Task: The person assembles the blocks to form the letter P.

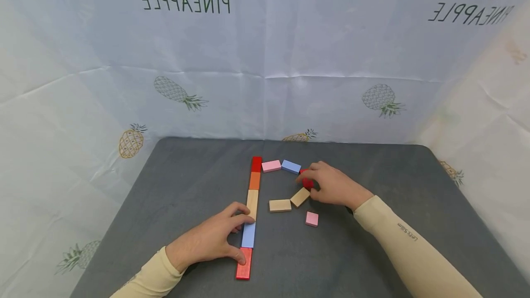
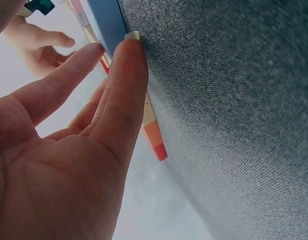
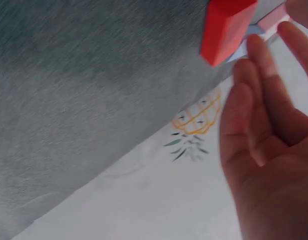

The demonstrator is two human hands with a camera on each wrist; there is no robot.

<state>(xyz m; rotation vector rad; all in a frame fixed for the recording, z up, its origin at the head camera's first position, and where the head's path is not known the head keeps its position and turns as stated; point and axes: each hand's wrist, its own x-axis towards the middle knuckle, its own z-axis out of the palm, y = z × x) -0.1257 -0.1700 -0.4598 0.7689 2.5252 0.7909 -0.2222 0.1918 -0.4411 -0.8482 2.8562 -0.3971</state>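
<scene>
A straight column of flat blocks holds, from far to near, a red block (image 1: 256, 164), an orange block (image 1: 254, 180), a wooden block (image 1: 252, 201), a blue block (image 1: 248, 235) and a light red block (image 1: 244, 266). My left hand (image 1: 211, 238) spreads along it, thumb touching the light red block and fingertips by the wooden one. From its far end curve a pink block (image 1: 271, 166), a second blue block (image 1: 291, 167), another red block (image 3: 226, 30) and two wooden blocks (image 1: 280, 205). My right hand (image 1: 333, 185) hovers over that red block with relaxed fingers; contact is unclear.
A small pink square block (image 1: 312, 219) lies apart, below the curve. The dark grey table (image 1: 186, 169) ends at a white cloth backdrop (image 1: 265, 105) printed with pineapples. Cloth also hangs at both sides.
</scene>
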